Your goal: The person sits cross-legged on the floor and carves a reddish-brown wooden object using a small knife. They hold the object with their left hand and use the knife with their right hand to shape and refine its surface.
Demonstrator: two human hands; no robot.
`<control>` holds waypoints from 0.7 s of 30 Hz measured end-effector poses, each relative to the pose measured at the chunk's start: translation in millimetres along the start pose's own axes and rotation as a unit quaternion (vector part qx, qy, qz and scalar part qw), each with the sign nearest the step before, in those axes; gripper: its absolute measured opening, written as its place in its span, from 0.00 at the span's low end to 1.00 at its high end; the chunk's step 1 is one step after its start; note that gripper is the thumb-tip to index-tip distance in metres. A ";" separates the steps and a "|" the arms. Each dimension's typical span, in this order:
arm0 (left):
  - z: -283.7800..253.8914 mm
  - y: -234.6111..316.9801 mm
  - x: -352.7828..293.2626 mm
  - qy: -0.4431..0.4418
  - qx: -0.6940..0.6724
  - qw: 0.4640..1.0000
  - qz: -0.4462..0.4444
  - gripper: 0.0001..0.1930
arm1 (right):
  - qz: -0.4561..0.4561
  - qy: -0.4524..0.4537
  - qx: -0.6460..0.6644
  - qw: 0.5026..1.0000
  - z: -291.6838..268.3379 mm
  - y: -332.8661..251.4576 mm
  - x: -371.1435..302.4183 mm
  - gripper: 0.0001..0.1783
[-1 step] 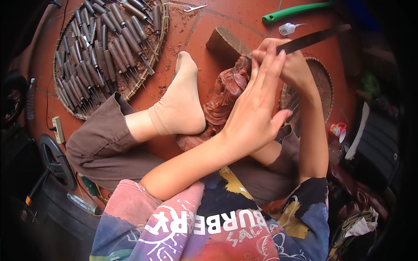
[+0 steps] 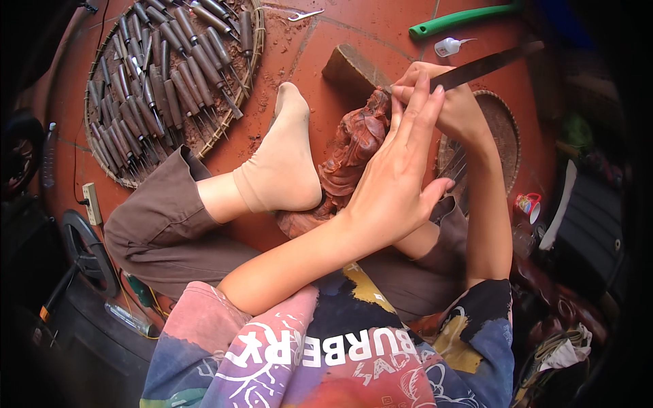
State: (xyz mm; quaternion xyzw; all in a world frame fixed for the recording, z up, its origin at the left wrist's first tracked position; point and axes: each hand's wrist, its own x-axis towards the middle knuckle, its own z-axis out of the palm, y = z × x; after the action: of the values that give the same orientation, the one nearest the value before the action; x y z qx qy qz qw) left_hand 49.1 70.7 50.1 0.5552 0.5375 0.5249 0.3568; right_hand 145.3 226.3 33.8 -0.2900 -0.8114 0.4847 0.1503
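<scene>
A reddish-brown carved wooden figure (image 2: pixel 354 143) lies tilted between my legs, against a wooden block (image 2: pixel 357 73). My right hand (image 2: pixel 452 102) is closed around a long, dark, flat tool (image 2: pixel 486 66) at the figure's upper end. The tool's far end sticks out to the upper right, while its working tip is hidden by my fingers. Across the figure's right side reaches my left hand (image 2: pixel 401 170), fingers stretched out and thumb apart. Its fingertips overlap my right hand beside the tool.
At upper left, a round woven tray (image 2: pixel 255 51) holds many wooden-handled carving tools (image 2: pixel 173 102). A smaller tray (image 2: pixel 510 122) lies beyond my right wrist. Near the far edge are a green curved handle (image 2: pixel 462 19) and a small white bottle (image 2: pixel 449 46). My socked foot (image 2: pixel 286 163) rests left of the figure.
The dark tool's far end has shifted slightly left and down. Both hands stay almost in place at the figure's upper end.
</scene>
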 end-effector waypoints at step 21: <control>-52.8 -49.2 -4.5 -0.027 0.237 0.955 -0.175 0.42 | 0.208 0.283 0.219 0.910 31.4 -20.7 -190.5 0.13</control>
State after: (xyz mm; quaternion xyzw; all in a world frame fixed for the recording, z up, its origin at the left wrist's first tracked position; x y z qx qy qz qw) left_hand -12.3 65.7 12.1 0.5351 0.7255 0.2967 0.3151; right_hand 271.9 79.4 43.8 -0.5369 -0.5296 0.5682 0.3294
